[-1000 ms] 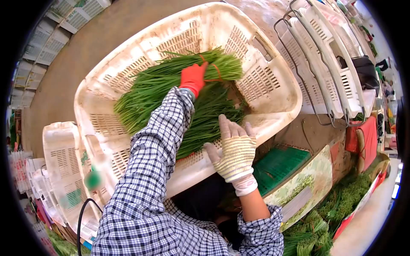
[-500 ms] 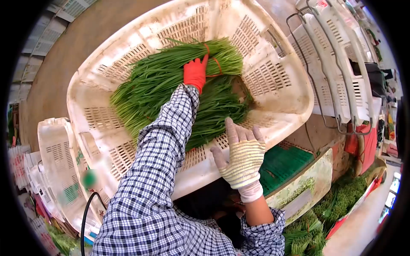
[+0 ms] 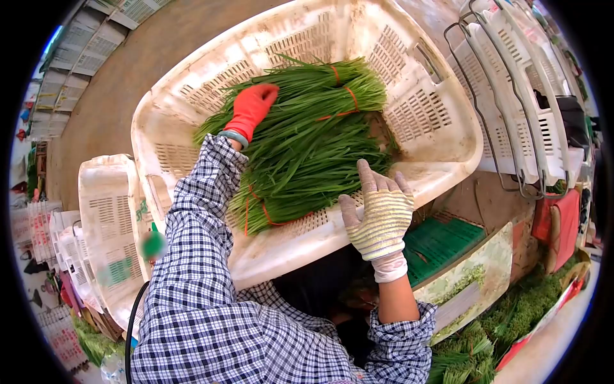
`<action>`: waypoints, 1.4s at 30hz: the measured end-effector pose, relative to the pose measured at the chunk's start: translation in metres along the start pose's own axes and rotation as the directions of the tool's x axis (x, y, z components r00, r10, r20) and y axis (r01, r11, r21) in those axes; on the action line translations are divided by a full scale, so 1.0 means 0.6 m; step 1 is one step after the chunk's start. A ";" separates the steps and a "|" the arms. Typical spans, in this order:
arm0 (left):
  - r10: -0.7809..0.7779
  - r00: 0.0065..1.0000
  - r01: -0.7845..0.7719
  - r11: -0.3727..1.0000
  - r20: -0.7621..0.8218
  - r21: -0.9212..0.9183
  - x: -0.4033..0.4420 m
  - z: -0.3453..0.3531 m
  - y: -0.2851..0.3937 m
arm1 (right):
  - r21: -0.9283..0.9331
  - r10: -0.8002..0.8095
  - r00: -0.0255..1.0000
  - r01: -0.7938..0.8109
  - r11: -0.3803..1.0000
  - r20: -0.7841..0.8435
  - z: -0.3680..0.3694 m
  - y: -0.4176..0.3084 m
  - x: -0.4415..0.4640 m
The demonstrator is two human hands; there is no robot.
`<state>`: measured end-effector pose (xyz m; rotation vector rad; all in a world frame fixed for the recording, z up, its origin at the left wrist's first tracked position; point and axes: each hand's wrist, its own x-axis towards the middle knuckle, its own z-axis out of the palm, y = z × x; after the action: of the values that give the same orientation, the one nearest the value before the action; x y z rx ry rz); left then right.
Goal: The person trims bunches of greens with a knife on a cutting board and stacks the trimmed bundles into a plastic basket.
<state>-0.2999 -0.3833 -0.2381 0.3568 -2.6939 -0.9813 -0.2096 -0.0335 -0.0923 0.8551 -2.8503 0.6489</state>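
A large white slotted crate (image 3: pixel 307 240) holds long green leafy bundles (image 3: pixel 307 153) tied with orange bands. My left hand (image 3: pixel 254 109), in a red glove, hovers over or touches the leaves of the upper bundle, its fingers curled together; whether a leaf is between them is too small to tell. My right hand (image 3: pixel 382 214), in a striped cream and grey glove, rests by the crate's near right rim with its fingers spread and nothing in it. The lower bundle shows its banded end at the near left.
Stacked white crates with metal handles (image 3: pixel 511 96) stand at the right. Another white crate (image 3: pixel 109 224) is at the left. Below right lie a green slotted crate (image 3: pixel 441 249), a pale box edge (image 3: pixel 476 281) and more green bundles (image 3: pixel 505 320).
My left hand has moved left along the upper bundle, away from its bands, and its fingers have curled. The lower bundle's banded end now shows. My right hand stays by the rim.
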 end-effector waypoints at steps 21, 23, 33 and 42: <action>0.034 0.997 -0.062 0.907 0.074 0.417 0.028 0.090 0.000 | 0.018 0.039 0.999 -0.040 0.999 0.014 -0.001 0.001 -0.003; 0.035 0.997 -0.059 0.911 0.065 0.407 0.028 0.092 -0.002 | 0.018 0.037 0.999 -0.037 0.999 0.020 0.000 0.002 -0.002; 0.263 0.960 -0.279 0.899 0.092 0.338 0.016 0.080 0.030 | 0.041 0.036 0.999 -0.036 0.999 -0.007 -0.005 0.000 0.000; 0.204 0.978 -0.206 0.927 0.040 0.312 0.023 0.103 -0.001 | 0.025 0.028 1.000 -0.027 0.999 -0.005 -0.003 0.002 -0.001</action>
<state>-0.3319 -0.3515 -0.2823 0.1233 -2.8235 -0.4945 -0.2098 -0.0313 -0.0910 0.8177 -2.8598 0.6909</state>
